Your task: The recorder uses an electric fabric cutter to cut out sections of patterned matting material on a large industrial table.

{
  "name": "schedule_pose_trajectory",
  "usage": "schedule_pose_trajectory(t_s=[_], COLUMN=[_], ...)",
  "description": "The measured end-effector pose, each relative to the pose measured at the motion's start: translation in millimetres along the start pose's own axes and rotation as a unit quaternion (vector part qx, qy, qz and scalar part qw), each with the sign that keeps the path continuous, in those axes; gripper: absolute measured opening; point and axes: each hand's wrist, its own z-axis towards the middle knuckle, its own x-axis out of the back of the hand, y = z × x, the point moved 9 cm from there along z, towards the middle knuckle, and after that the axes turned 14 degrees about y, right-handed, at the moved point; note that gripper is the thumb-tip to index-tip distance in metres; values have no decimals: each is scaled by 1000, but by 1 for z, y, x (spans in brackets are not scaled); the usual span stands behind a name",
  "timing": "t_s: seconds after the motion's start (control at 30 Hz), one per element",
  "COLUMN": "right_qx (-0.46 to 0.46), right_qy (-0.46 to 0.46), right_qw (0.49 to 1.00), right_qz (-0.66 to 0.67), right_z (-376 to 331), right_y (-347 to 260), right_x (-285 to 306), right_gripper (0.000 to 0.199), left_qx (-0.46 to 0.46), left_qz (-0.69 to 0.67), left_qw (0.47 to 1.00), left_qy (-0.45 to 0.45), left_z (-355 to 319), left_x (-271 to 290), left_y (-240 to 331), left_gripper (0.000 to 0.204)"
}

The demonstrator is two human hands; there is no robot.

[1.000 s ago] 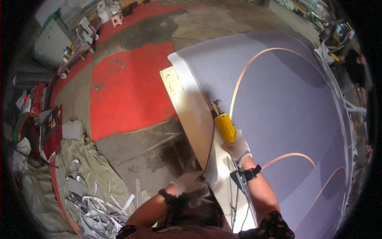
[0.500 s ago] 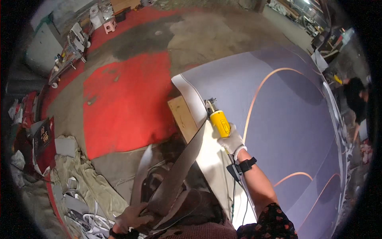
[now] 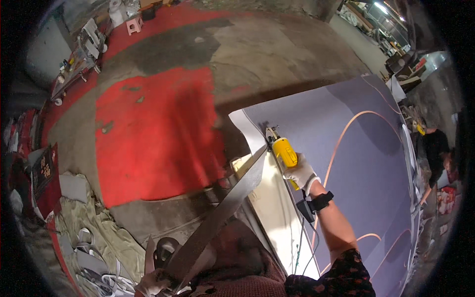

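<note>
Head view: right hand [image 3: 302, 174], in a white glove, wrapped round the body of a yellow power cutter [image 3: 284, 152]. Fingers closed on it, cutter tilted, head pointing away from the person and a bit left. Cutter head sits at the left edge of a big grey carpet [image 3: 371, 173] with curved orange lines and darker grey patches. Carpet lies over a pale desk [image 3: 272, 205]; the desk's bare top shows left of the carpet edge, brightly lit near the person.

Left hand [image 3: 153, 283] low at the lower left, also gloved, in shadow; fingers curled round the near end of a long grey strip [image 3: 217, 215], exact finger placement hard to make out. Strip runs slantwise from that hand up to the carpet edge just by the cutter head. Far of the cutter, a pale edge band [image 3: 247, 129] lines the carpet.

Black strap [image 3: 322, 200] on right wrist, dark cord [image 3: 316, 240] hanging below the cutter.

Around: red patch [image 3: 158, 138] on the floor, green cloth [image 3: 101, 213] at left with loose white strips [image 3: 111, 284] beside it, pink stool [image 3: 133, 26] and wheeled cart [image 3: 76, 76] at upper left. Another person [image 3: 435, 151] at far right, bent over, dark top.
</note>
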Motion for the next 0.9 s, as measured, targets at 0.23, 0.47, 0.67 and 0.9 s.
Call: schedule_pose_trajectory(t_s=[0.23,0.47,0.67,0.9], right_qx=[10,11,27,28], right_qy=[7,14,45,103], right_qw=[998,996,999,994], right_qz=[60,82,-8,6], right_z=[23,43,68,104], right_y=[-19,-21,-47,-52], right_x=[-18,-29,-40,-55], right_gripper=[72,75,71,67], left_qx=[80,130,151,146], left_qz=[-8,-41,-57,-95], left_qw=[996,987,983,980], left_qy=[49,81,87,99], left_z=[7,25,53,73], left_x=[15,3,-7,-11], left_y=[-3,-7,-8,-17], left_gripper=[44,41,39,38])
